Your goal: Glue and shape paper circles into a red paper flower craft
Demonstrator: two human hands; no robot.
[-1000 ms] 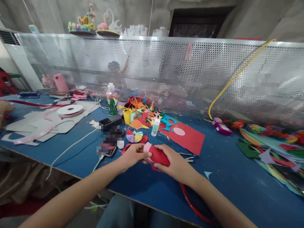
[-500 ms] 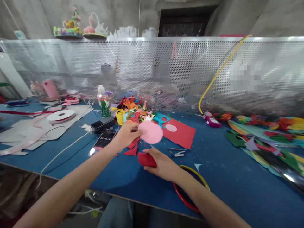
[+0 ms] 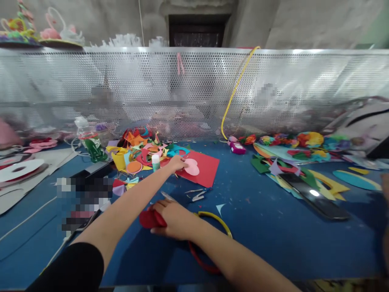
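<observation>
Far on the left lies a white ribbon roll (image 3: 18,170) on some grey card. Next to it stands a plastic bottle (image 3: 88,138) with a green and red wrap. A blurred patch covers a phone-like thing near the table edge (image 3: 258,259).

Then comes a messy pile of paper scraps (image 3: 142,148) in orange, yellow, red and teal. A small glue bottle (image 3: 155,162) stands in it.

The left hand (image 3: 178,163) reaches far out over the table. Its fingertips touch the pink paper circle (image 3: 192,167), which lies flat on the red paper sheet (image 3: 206,170). I cannot tell if the fingers pinch the circle or just press on it.

The right hand (image 3: 173,219) sits close to the body. It lies over a folded red paper piece (image 3: 148,219), fingers curled on top and pressing it down on the blue table. Just beside the wrist lie thin red and yellow hoops (image 3: 217,221).

Both papers look very light and thin. They are likely soft and bendy, and they may crease or tear. The pink circle lies flat, so it is best picked up by its edge with two fingertips. The red piece is thicker where it folds, so that is a good place to grab.

Small scissors (image 3: 197,196) lie in the middle. On the right are more coloured paper shapes (image 3: 291,170) and a dark shiny strip (image 3: 313,196).
</observation>
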